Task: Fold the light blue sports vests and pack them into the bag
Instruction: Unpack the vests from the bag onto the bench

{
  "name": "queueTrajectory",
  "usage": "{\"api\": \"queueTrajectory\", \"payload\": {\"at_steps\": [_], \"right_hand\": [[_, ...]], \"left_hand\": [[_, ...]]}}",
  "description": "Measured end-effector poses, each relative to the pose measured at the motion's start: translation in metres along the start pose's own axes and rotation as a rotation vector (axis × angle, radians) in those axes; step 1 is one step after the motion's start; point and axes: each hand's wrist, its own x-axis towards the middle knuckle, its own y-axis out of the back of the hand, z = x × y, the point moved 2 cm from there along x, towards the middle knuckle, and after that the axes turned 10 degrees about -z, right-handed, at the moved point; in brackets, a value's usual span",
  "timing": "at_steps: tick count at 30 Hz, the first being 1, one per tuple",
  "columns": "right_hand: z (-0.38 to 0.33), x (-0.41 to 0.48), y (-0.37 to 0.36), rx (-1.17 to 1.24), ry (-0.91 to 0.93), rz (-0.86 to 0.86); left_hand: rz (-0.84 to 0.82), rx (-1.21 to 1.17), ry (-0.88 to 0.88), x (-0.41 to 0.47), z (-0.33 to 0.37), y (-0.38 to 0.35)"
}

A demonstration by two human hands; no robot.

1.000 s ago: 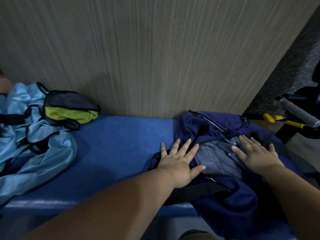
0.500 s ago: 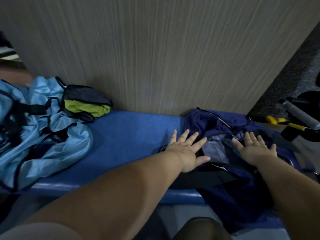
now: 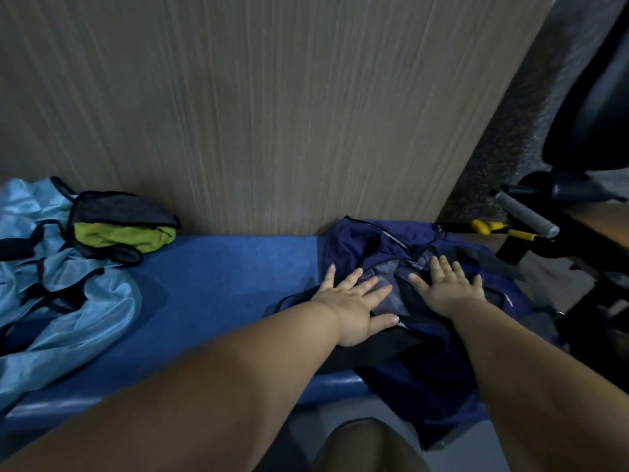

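Left hand (image 3: pixel 354 306) and right hand (image 3: pixel 449 287) laid palm-down on the navy blue bag (image 3: pixel 425 362) at the right end of the blue padded bench (image 3: pixel 221 284) — fingers (image 3: pixel 347 279) spread flat, gripping nothing. Grey lining exposed between the two hands. Light blue sports vests (image 3: pixel 61 301) with black trim heaped unfolded at the bench's left end, well apart from the bag — a lime-and-grey garment (image 3: pixel 122 226) resting on them against the wood-grain panel (image 3: pixel 272 114). Yellow-handled tool (image 3: pixel 503 229) just beyond the bag.
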Motion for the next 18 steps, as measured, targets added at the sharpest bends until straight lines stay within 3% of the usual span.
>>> {"api": "queueTrajectory", "payload": {"at_steps": [6, 12, 18], "right_hand": [[0.004, -0.002, -0.007, 0.013, 0.02, 0.002], [0.005, -0.005, 0.01, 0.023, -0.013, -0.021], [-0.034, -0.037, 0.054, 0.024, -0.007, 0.25]], "left_hand": [[-0.082, -0.008, 0.022, 0.004, 0.0, -0.011], [-0.008, -0.037, -0.001, -0.01, -0.01, -0.002], [0.132, -0.108, 0.149, -0.059, -0.063, -0.011]]}}
